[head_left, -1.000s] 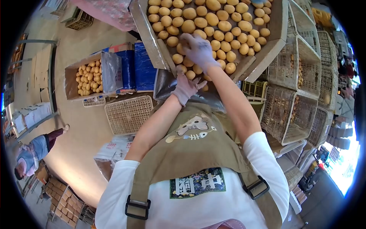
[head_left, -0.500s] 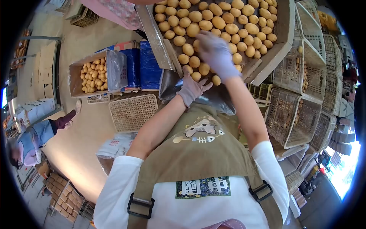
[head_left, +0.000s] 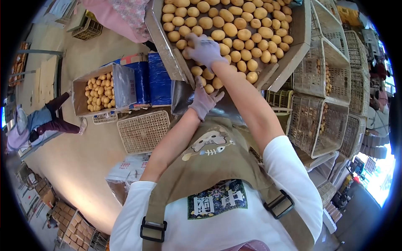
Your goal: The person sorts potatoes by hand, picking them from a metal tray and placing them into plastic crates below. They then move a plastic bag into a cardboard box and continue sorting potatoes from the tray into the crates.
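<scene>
Fingers splay wide on my right hand (head_left: 204, 49), covering yellow fruit (head_left: 245, 34); left hand (head_left: 204, 99) likewise splayed, seemingly gating the tray (head_left: 165, 44) outlet.

A tray (head_left: 161, 37) heaped with fruit (head_left: 247, 33) lies ahead, its near corner pointing at the person. The right hand (head_left: 203, 49) rests on the fruit by the tray's left wall. The left hand (head_left: 204, 100) lies just below that corner, over a bag (head_left: 181, 94). Left of the bag stands a box (head_left: 77, 98) holding more fruit, with a flat basket (head_left: 143, 131) before it on the floor (head_left: 92, 159). Stacked crates (head_left: 318, 121) stand to the right.
</scene>
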`<state>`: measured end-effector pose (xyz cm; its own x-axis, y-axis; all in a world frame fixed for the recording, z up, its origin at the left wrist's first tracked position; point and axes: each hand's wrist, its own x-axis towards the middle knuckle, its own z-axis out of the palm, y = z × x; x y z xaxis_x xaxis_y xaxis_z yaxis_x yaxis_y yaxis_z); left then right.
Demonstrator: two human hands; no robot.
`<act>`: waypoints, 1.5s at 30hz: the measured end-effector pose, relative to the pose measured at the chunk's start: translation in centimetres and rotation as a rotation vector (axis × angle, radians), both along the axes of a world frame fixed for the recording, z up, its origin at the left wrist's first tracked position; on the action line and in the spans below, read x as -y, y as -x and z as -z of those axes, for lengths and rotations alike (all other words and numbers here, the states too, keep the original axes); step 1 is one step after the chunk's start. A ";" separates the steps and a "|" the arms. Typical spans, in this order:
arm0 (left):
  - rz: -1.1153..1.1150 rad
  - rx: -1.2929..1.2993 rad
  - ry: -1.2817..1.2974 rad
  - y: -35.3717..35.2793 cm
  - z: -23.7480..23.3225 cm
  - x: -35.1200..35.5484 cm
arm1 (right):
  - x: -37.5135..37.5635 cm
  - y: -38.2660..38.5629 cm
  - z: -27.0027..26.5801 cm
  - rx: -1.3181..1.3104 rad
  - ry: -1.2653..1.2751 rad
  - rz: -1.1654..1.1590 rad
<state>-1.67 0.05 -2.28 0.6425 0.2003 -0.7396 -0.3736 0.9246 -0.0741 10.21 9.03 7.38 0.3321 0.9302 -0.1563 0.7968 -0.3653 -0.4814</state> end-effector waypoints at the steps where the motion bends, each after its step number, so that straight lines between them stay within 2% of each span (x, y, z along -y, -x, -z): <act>1: -0.008 -0.013 0.028 -0.1 -0.3 -0.1 | 2.0 -0.2 0.2 -0.092 -0.172 0.054; 2: -0.021 -0.024 0.057 -0.1 -0.6 -0.3 | 4.2 -0.6 -0.1 -0.183 -0.343 0.104; 3: 0.000 -0.007 0.020 -0.1 -0.9 -0.4 | 7.2 -1.4 -1.1 -0.151 -0.452 0.081; 4: 0.020 0.008 -0.015 0.0 -1.3 -0.4 | 10.7 -3.2 -2.0 0.053 -0.633 -0.009; 5: 0.042 0.025 -0.050 0.0 -1.5 -0.4 | 14.7 -5.5 -4.4 0.229 -0.647 -0.045; 6: 0.039 0.000 -0.024 -0.2 -1.6 -0.5 | 20.2 -9.4 -3.0 0.378 -0.623 0.069; 7: 0.035 -0.025 0.003 -0.4 -1.6 -0.6 | 24.7 -11.6 -5.0 0.451 -0.511 0.396; 8: 0.033 -0.053 0.029 -0.6 -1.5 -0.6 | 27.6 -12.7 -7.1 0.294 -0.602 0.816; 9: 0.031 -0.045 0.047 -0.6 -1.4 -0.3 | 29.7 -13.6 -8.2 0.458 -0.666 0.943; 11: 0.026 -0.028 0.069 -0.8 -1.5 -0.4 | 28.6 -12.3 -10.1 0.449 -0.683 0.940; 13: 0.075 -0.031 -0.004 -0.5 -2.3 -0.2 | 25.3 -10.1 -9.0 0.364 -0.525 0.530; 14: 0.097 -0.030 -0.041 -0.3 -2.7 -0.3 | 23.9 -8.8 -6.7 0.513 -0.498 0.300; 17: 0.301 -0.213 -0.159 0.4 0.1 -0.4 | 19.8 -4.3 -2.5 0.307 -0.170 0.038; 18: 0.338 -0.150 -0.296 1.0 0.8 -0.2 | 20.3 -4.6 0.0 0.161 -0.029 0.029; 20: 0.403 -0.021 -0.566 1.8 1.8 0.1 | 17.7 -4.3 -1.2 0.101 -0.057 0.281; 21: 0.387 -0.072 -0.464 1.9 2.3 0.0 | 16.9 -4.5 -0.4 0.527 -0.039 0.102; 22: 0.339 -0.099 -0.390 1.9 1.4 -0.1 | 17.9 -5.2 2.4 0.462 -0.063 -0.046; 24: 0.245 -0.139 -0.251 1.3 -1.4 -1.1 | 16.5 -6.3 0.7 0.050 0.089 0.021; 25: 0.201 -0.138 -0.158 1.0 -1.6 -1.3 | 15.6 -6.9 0.9 -0.031 0.062 0.142; 28: 0.052 -0.117 -0.077 0.1 -2.9 -0.8 | 15.4 -6.3 0.2 0.364 0.082 -0.025; 29: 0.080 -0.060 -0.057 -0.1 -2.0 -0.9 | 14.3 -6.3 -0.6 0.264 0.170 -0.005; 30: 0.099 -0.033 -0.035 -0.1 -1.2 -0.7 | 12.8 -6.0 -1.3 0.011 0.257 0.112; 32: 0.145 0.023 0.003 -0.4 -0.4 -0.7 | 10.4 -4.3 -0.5 0.251 -0.229 0.007; 34: 0.102 0.079 0.026 -0.9 -0.2 -0.2 | 7.1 -1.9 -0.4 0.063 -0.136 0.073; 36: 0.043 0.100 0.117 -1.1 -1.1 -0.2 | 3.8 -0.1 0.7 0.205 0.203 0.111; 37: -0.005 0.186 0.184 -0.9 -1.1 -0.4 | 3.0 0.0 0.3 0.159 0.261 0.104; 39: 0.016 0.119 0.148 -0.9 -1.1 -0.6 | 2.5 -0.1 -0.6 0.097 0.371 0.094; 41: 0.006 -0.001 0.142 -1.4 -1.7 -0.6 | 4.1 -0.5 0.0 -0.008 0.178 0.100; 42: -0.004 0.023 0.155 -1.3 -2.2 -0.7 | 5.1 -0.7 0.1 -0.061 0.080 0.100; 44: -0.024 0.075 0.179 -1.3 -2.8 -0.8 | 8.8 -0.7 -0.4 -0.882 -0.262 0.299; 45: -0.008 0.071 0.157 -1.2 -2.2 -0.9 | 11.1 -1.2 -1.5 -1.161 -0.341 0.400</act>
